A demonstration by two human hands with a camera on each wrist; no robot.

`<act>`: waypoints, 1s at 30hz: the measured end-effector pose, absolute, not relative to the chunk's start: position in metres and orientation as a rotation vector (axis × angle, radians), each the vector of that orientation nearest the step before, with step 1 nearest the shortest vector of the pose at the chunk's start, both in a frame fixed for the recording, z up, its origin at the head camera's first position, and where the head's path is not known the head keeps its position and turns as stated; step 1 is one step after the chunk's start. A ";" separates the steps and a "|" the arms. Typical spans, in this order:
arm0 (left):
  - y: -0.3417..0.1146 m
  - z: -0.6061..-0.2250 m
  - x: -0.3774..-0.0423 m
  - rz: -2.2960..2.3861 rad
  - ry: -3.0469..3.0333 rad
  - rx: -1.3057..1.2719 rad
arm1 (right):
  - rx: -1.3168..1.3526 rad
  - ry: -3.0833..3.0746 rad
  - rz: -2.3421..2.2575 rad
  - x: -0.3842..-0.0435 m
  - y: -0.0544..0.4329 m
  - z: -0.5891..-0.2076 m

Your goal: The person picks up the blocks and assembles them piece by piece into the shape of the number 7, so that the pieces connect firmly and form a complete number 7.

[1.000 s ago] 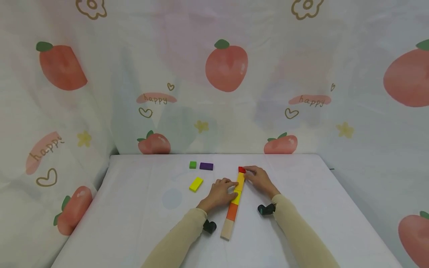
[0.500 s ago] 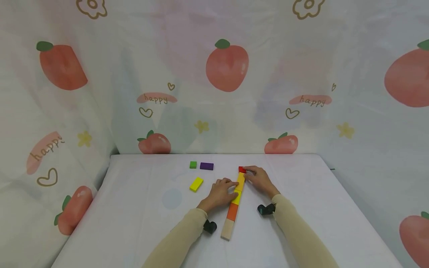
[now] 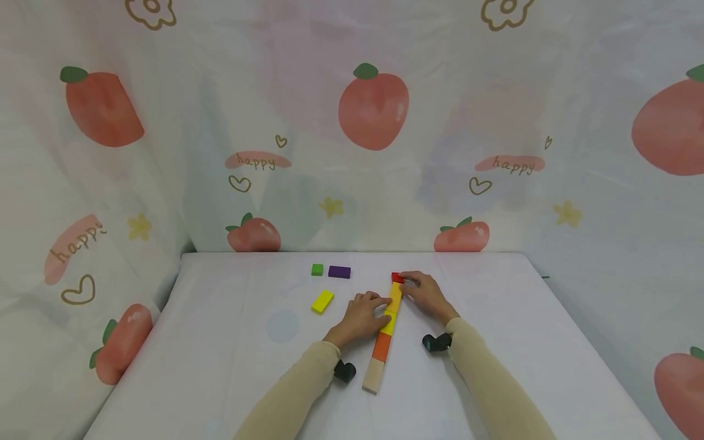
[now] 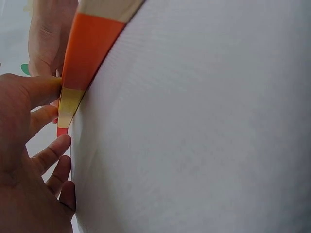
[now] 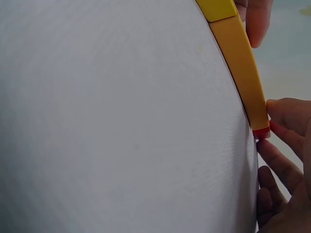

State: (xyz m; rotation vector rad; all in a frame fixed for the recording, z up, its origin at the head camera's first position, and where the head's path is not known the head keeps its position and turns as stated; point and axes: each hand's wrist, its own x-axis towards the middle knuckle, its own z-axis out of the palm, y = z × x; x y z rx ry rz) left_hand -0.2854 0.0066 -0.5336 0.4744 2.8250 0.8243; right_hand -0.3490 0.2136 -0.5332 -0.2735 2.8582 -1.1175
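Note:
A row of wooden blocks lies end to end on the white cloth: a plain block (image 3: 373, 375) nearest me, then a dark orange block (image 3: 381, 347), a yellow block (image 3: 388, 325), a light orange block (image 3: 393, 304) and a small red block (image 3: 396, 277) at the far end. From the left, my left hand (image 3: 360, 319) touches the row, thumb at the yellow block and index finger at the light orange one. My right hand (image 3: 429, 297) lies along the far right side. Its thumb touches the light orange block; its index finger touches the red block.
Left of the row, a loose yellow block (image 3: 322, 302) lies on the table (image 3: 231, 354). Farther back are a green block (image 3: 317, 269) and a purple block (image 3: 339, 272). A fruit-printed curtain (image 3: 308, 183) hangs behind the table.

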 end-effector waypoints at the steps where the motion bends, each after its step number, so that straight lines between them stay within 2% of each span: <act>1: 0.007 -0.533 -0.285 0.821 2.825 0.473 | -0.267 2.857 -1.115 -0.349 0.214 -0.533; 6: 0.007 -0.531 -0.286 0.802 2.833 0.482 | -0.210 2.832 -1.122 -0.349 0.214 -0.532; 18: 0.005 -0.528 -0.288 0.827 2.798 0.495 | -0.277 2.829 -1.166 -0.354 0.217 -0.538; 30: -0.015 -0.516 -0.274 0.924 2.795 0.489 | -0.290 2.826 -1.194 -0.353 0.217 -0.541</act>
